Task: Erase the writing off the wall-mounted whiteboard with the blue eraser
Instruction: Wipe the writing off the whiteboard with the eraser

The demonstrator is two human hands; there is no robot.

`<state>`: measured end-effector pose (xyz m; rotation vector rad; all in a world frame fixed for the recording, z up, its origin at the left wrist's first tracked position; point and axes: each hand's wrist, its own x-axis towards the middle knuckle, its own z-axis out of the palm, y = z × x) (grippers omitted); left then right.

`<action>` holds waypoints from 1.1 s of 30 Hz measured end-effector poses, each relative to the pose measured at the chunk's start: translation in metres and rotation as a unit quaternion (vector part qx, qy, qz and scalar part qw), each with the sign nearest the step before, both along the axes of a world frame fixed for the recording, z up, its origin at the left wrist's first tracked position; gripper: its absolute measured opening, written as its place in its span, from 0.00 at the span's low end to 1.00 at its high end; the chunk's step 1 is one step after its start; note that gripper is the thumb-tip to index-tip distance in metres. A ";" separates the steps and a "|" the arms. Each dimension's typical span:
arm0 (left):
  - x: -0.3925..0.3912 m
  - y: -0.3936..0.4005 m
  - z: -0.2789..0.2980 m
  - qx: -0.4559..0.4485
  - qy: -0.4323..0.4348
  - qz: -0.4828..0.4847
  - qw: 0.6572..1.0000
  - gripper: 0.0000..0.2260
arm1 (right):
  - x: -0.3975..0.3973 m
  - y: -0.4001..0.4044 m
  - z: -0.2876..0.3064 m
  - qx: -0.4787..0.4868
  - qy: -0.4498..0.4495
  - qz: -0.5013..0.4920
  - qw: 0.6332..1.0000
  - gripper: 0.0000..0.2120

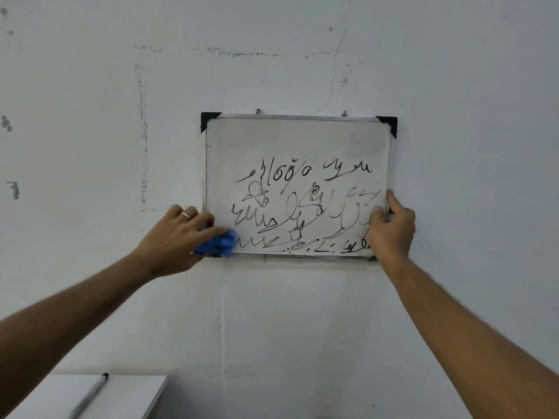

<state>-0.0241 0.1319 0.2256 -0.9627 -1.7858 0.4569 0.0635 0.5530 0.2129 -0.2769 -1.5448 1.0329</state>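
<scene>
Fingers of L hand hide half the blue eraser, whiteboard corner.

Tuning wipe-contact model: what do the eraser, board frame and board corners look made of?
Eraser: soft blue cloth or foam, matte; it looks crumpled under the left hand.
Frame: thin silvery metal, likely aluminium; ribbed sheen.
Corners: black plastic, by their look; matte, moulded.

Scuffed pale wall with crack; white table bottom left, marker pen lying on it
</scene>
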 end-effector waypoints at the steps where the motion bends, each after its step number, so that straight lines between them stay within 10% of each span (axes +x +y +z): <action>1: -0.001 0.002 -0.004 -0.024 0.004 -0.008 1.000 0.31 | 0.000 0.000 0.000 0.001 -0.002 0.001 1.000 0.22; 6: -0.001 0.002 -0.003 0.075 -0.018 -0.002 0.997 0.32 | 0.000 0.000 0.000 -0.003 -0.005 0.008 1.000 0.23; 17: -0.003 0.007 -0.010 -0.003 -0.003 -0.016 1.000 0.31 | 0.001 -0.001 0.000 -0.002 0.001 0.008 1.000 0.23; 21: 0.001 0.006 -0.003 0.129 -0.033 -0.003 0.991 0.30 | 0.001 -0.005 0.001 -0.003 0.001 0.001 1.000 0.24; 33: -0.001 0.027 -0.021 0.058 -0.039 -0.035 0.997 0.30 | 0.002 -0.011 -0.002 0.008 -0.024 -0.025 0.999 0.23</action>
